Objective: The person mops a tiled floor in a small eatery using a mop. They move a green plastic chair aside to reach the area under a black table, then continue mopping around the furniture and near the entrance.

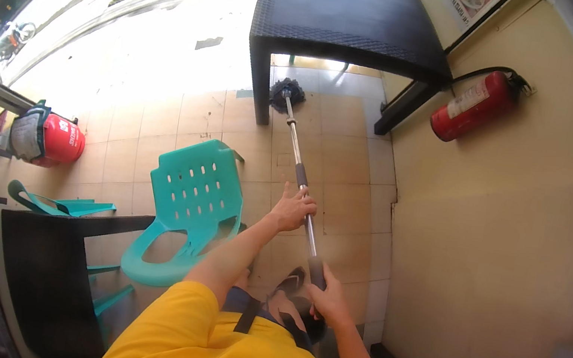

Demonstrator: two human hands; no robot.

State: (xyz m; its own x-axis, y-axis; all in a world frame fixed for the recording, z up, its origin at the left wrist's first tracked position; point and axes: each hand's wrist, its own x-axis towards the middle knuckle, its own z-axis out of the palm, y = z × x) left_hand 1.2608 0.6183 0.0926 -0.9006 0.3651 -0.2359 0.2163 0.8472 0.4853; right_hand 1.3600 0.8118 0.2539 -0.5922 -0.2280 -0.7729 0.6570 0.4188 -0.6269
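A mop with a metal pole (295,143) runs away from me across the tiled floor (344,157). Around the middle of the pole, just below a dark sleeve, my left hand (292,209) is wrapped. Lower down, my right hand (329,300) grips the dark handle end (316,272). The dark mop head (286,95) rests on the tiles beside the near left leg of a black table (348,13), close under its edge. Part of the mop head lies behind that leg.
A green plastic chair (197,204) stands close to my left arm. On the right wall (485,212) hangs a red fire extinguisher (475,105). A red gas cylinder (63,139) with a grey cover and a dark table (45,264) are on the left. Bright light washes out the floor ahead.
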